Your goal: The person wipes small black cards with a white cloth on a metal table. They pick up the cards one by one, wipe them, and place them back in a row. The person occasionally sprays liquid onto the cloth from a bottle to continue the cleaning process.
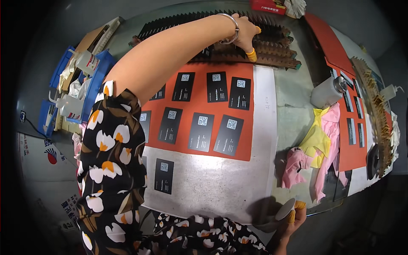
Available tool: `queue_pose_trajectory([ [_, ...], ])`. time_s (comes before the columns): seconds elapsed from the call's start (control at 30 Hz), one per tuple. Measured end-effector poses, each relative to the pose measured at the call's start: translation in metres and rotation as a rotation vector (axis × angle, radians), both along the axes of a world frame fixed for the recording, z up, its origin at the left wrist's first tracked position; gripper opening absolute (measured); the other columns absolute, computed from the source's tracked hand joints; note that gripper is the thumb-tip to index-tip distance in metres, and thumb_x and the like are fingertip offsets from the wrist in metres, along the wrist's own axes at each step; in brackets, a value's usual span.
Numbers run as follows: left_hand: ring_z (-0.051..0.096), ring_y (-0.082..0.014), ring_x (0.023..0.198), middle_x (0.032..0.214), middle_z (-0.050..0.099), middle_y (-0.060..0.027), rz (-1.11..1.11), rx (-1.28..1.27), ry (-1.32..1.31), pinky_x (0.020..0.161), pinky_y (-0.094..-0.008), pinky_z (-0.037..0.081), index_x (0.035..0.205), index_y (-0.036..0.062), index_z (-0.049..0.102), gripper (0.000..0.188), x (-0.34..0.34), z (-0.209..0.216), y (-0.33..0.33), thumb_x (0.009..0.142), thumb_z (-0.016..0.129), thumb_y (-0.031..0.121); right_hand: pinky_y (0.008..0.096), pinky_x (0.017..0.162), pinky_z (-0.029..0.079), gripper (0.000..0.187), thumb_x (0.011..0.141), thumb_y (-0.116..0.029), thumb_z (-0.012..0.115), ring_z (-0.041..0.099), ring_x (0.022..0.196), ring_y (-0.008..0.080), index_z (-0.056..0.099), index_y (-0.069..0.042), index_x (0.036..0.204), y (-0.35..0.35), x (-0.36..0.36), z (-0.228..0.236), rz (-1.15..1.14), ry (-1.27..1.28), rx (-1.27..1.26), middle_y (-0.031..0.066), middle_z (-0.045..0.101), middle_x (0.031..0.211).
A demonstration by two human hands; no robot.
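My left hand, with yellow finger covers and a metal bangle at the wrist, reaches to the far side over toothed wooden racks. Its thumb and a finger are apart, and nothing shows between them. A row of black cards stands in the racks. Near the front right edge, my right hand grips a round grey disc between covered fingers. Between the hands, black cards with square codes lie in rows on an orange sheet. Another black card rests on the bare silvery surface.
Pink cloth and yellow cloth lie crumpled at right, beside a metal-capped bottle. Further right is another orange sheet with cards and a toothed rack. Blue bins with white bottles stand left.
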State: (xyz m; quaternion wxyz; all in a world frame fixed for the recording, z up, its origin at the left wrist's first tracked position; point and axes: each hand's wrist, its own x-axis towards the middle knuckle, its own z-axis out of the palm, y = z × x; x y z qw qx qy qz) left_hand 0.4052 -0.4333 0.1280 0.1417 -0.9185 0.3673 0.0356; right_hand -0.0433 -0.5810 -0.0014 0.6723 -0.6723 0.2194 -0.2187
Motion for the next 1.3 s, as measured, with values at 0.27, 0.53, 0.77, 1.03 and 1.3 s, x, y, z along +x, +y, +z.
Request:
queue_pose_trajectory([
  [0.27, 0.055, -0.0325, 0.095, 0.104, 0.056, -0.0185, -0.199, -0.804, -0.112, 0.08, -0.0365, 0.045, 0.111, -0.0033, 0.053, 0.048, -0.093, 0.012, 0.122, 0.078, 0.062, 0.03, 0.0201, 0.065, 0.039, 0.034, 0.082, -0.026, 0.061, 0.051, 0.071, 0.0088, 0.053, 0.004, 0.096, 0.004, 0.006, 0.003, 0.02, -0.04, -0.067, 0.0031, 0.056, 0.082],
  [0.53, 0.038, -0.0324, 0.113, 0.121, 0.041, -0.0151, 0.036, -0.565, 0.382, 0.094, -0.0441, 0.027, 0.127, 0.0014, 0.037, 0.092, -0.296, -0.048, 0.224, 0.055, 0.077, 0.044, 0.0183, 0.059, 0.034, 0.019, 0.085, -0.018, 0.055, 0.043, 0.066, 0.0044, 0.052, 0.001, 0.091, 0.014, 0.016, 0.014, 0.025, -0.009, -0.111, -0.0022, 0.049, 0.075],
  [0.77, 0.036, -0.0343, 0.108, 0.116, 0.037, -0.018, 0.115, -0.649, 0.389, 0.093, -0.0434, 0.027, 0.127, -0.0017, 0.034, 0.093, -0.319, -0.073, 0.237, 0.053, 0.08, 0.031, 0.0177, 0.06, 0.034, 0.014, 0.086, -0.014, 0.054, 0.042, 0.067, 0.003, 0.053, -0.001, 0.09, 0.004, 0.015, 0.002, 0.074, -0.09, -0.11, -0.0036, 0.049, 0.076],
  [1.03, 0.042, -0.0328, 0.113, 0.117, 0.047, -0.0168, -0.111, -0.568, 0.182, 0.098, -0.0478, 0.026, 0.131, 0.003, 0.031, 0.098, -0.25, -0.024, 0.204, 0.054, 0.078, 0.04, 0.0185, 0.061, 0.036, 0.016, 0.085, -0.013, 0.055, 0.043, 0.069, 0.0032, 0.053, 0.001, 0.093, 0.005, 0.013, -0.002, 0.045, -0.096, -0.081, -0.0025, 0.051, 0.079],
  [1.3, 0.052, -0.025, 0.096, 0.099, 0.057, -0.0125, -0.204, -0.432, -0.242, 0.091, -0.0374, 0.031, 0.126, -0.0015, 0.039, 0.085, -0.049, 0.005, 0.048, 0.061, 0.066, 0.047, 0.0184, 0.054, 0.037, 0.023, 0.084, -0.02, 0.058, 0.047, 0.062, 0.0053, 0.053, 0.001, 0.092, 0.003, 0.01, -0.002, 0.03, -0.074, -0.048, -0.0006, 0.051, 0.076],
])
